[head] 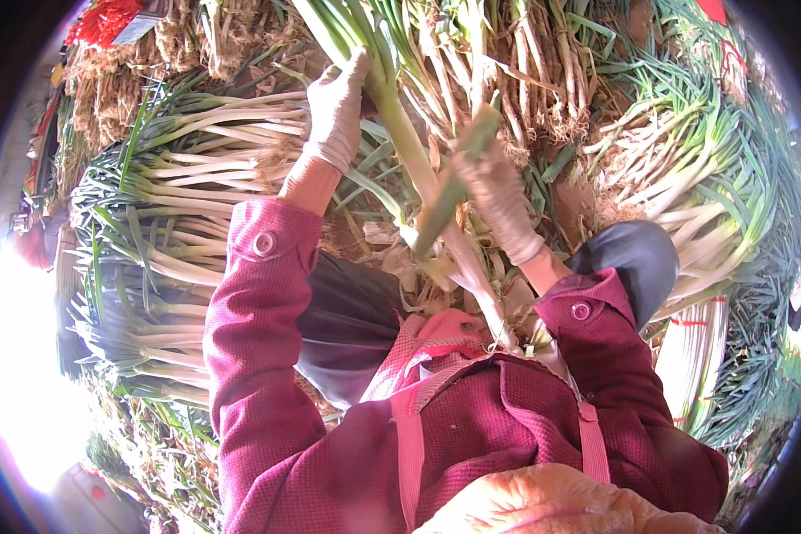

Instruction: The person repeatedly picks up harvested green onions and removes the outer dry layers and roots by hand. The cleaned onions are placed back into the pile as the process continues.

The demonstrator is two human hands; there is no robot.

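Observation:
My left hand [337,117], in a pale glove, is closed around the green upper part of a long green onion [410,150]. The onion slants down toward my lap, with its root end near the pink checked apron [440,344]. My right hand [500,197], also gloved and blurred, grips a flat green leaf [444,207] that crosses in front of the white stalk. Whether that leaf is still joined to the onion cannot be made out. Pale peeled layers [434,263] hang from the stalk's lower half.
Clean white-stalked onions [200,180] lie in rows on the left. Unpeeled onions with dirty roots [527,80] sit ahead. More onions [701,153] are heaped at right, near a banded bundle [691,360]. Red ties [103,23] lie at upper left. Husks [380,232] litter the ground.

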